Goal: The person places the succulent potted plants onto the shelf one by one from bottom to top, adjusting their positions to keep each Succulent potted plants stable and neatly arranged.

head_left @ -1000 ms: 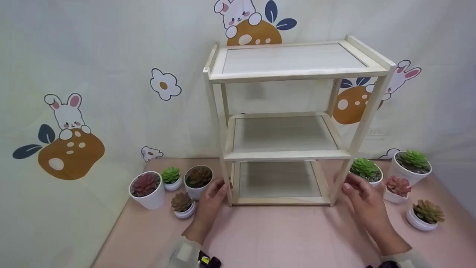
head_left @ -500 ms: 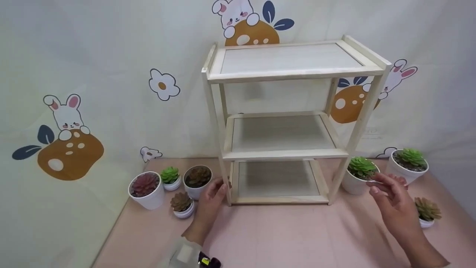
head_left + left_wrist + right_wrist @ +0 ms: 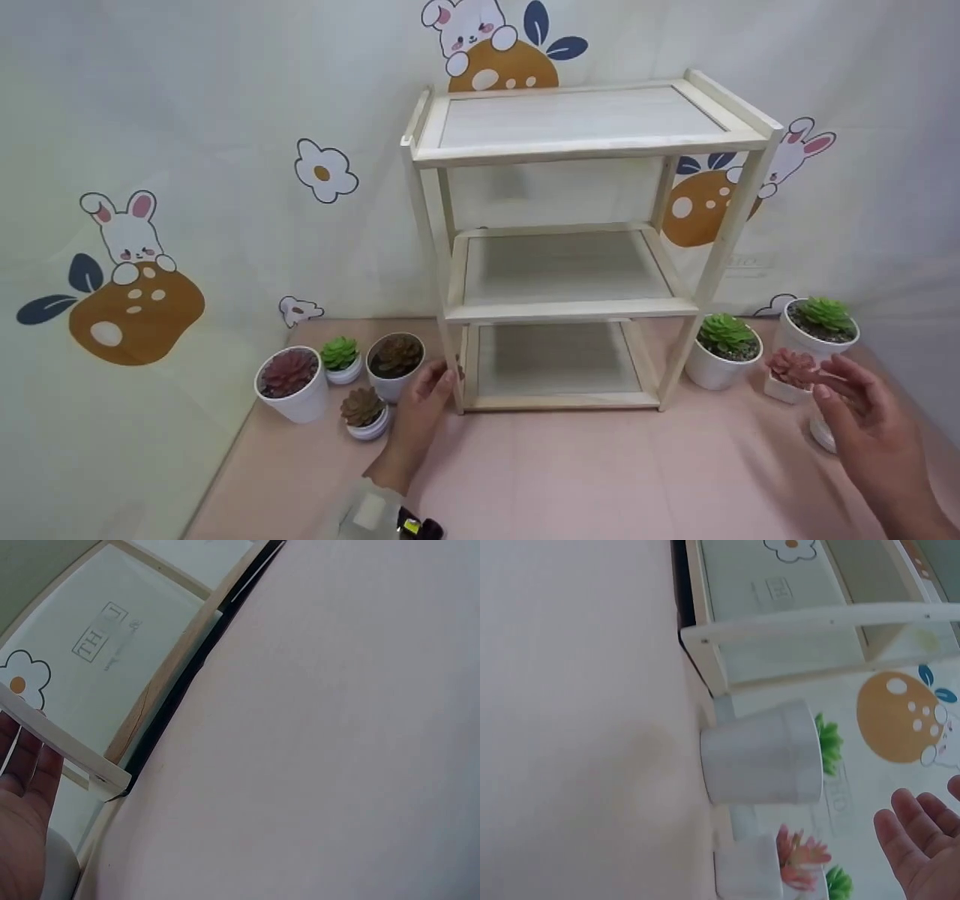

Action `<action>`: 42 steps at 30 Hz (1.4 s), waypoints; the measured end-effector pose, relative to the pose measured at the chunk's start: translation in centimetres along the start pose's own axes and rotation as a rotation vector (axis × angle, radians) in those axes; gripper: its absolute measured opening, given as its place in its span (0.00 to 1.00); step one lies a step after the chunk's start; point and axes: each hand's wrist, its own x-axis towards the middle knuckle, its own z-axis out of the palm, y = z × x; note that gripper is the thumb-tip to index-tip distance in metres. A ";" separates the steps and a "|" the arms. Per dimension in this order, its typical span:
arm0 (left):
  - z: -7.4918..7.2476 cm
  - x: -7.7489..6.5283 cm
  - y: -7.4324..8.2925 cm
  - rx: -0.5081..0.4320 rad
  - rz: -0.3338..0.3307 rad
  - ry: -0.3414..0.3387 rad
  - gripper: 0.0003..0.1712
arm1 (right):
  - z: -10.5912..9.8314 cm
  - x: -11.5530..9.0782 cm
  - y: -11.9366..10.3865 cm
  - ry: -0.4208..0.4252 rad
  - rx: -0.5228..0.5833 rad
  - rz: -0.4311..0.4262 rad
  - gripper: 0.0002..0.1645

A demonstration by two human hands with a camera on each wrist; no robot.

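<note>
A three-tier wooden shelf [image 3: 570, 307] stands upright on the pink tabletop. My left hand [image 3: 421, 409] grips its front left leg near the bottom, fingertips passing behind the wood. In the left wrist view, fingers [image 3: 46, 776] reach behind that pale leg [image 3: 71, 744]. My right hand [image 3: 874, 435] is off the shelf, out to the right, with fingers loosely bent and nothing in them. It overlaps a small white pot [image 3: 823, 433], whose plant it hides. Just left of its fingertips is a pink succulent [image 3: 789, 366] in a square white pot.
Right of the shelf stand two green succulents, a nearer one [image 3: 725, 337] and a farther one [image 3: 823, 315]. On the left are a dark red succulent [image 3: 289, 373], a small green one [image 3: 340, 351] and two brown ones [image 3: 396, 354]. A rabbit-print curtain [image 3: 225, 247] hangs behind.
My right hand has let go of the shelf's right leg and moved right, past the pink succulent to the small pot. The left hand stays at its leg. The view has shifted slightly.
</note>
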 end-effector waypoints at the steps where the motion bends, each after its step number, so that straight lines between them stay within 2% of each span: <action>1: 0.0 0.0 0.0 0.004 -0.002 -0.001 0.23 | -0.2 0.0 0.2 0.009 -0.027 0.031 0.30; 4: 0.0 0.0 0.0 0.008 -0.017 0.000 0.24 | -0.7 0.1 0.7 0.021 -0.122 0.165 0.33; 7: -0.1 0.0 0.0 0.024 -0.027 0.004 0.26 | -1.1 0.1 1.0 0.015 -0.169 0.308 0.37; 10: -0.1 -0.1 0.1 0.044 -0.037 0.011 0.26 | -1.5 0.1 1.4 0.029 -0.170 0.396 0.38; 18: -0.2 -0.1 0.1 0.075 -0.063 0.008 0.26 | -3.0 0.3 3.0 0.098 -0.194 0.380 0.38; 22: -0.3 -0.1 -0.1 0.087 -0.078 0.002 0.27 | -3.8 0.6 3.9 0.151 -0.202 0.408 0.38; 24: -0.3 -0.1 -0.1 0.079 -0.057 -0.002 0.27 | -4.1 0.6 4.4 0.151 -0.201 0.418 0.40; 29: -0.2 -0.1 0.0 0.052 0.004 -0.005 0.23 | -4.5 0.6 5.5 0.085 -0.222 0.386 0.43; 36: -0.2 -0.1 0.2 0.031 -0.019 -0.001 0.23 | -4.7 0.7 7.3 -0.043 -0.235 0.392 0.50; 42: -0.2 -0.2 0.2 0.049 -0.041 0.001 0.25 | -5.0 1.1 9.0 -0.175 -0.220 0.464 0.61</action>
